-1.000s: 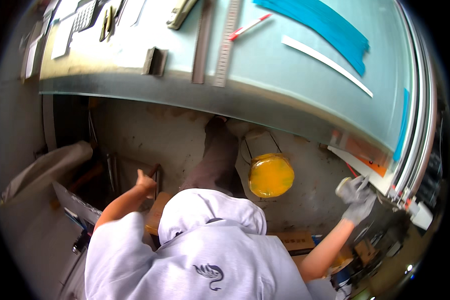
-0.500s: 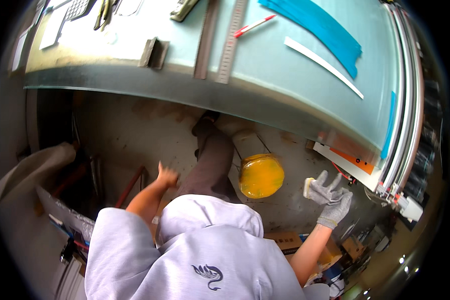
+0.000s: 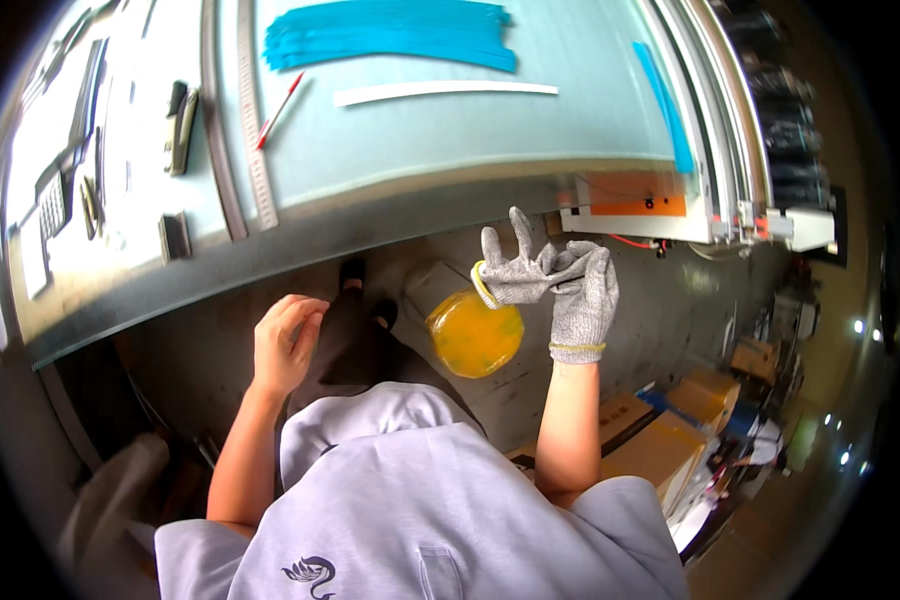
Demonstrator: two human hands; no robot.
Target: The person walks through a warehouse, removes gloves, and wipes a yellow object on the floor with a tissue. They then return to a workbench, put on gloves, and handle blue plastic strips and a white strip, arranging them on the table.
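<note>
At one o'clock your gloved right hand (image 3: 584,290) pinches a gray knit glove (image 3: 515,281) (likely light, floppy), best held at its yellow-trimmed cuff (image 3: 483,287); your left hand (image 3: 283,342), at eleven, half-curls empty

Two hands are showing, one left hand (image 3: 288,345) and one right hand (image 3: 583,292). Two grey gloves (image 3: 512,283) are appearing, one worn and one held. One yellow round stool (image 3: 476,336) is standing nearby. On one bench (image 3: 420,140), one ruler (image 3: 251,120), one red-and-white pen (image 3: 281,110), one white strip (image 3: 445,93) and two blue pieces (image 3: 390,36) are lying.
</note>
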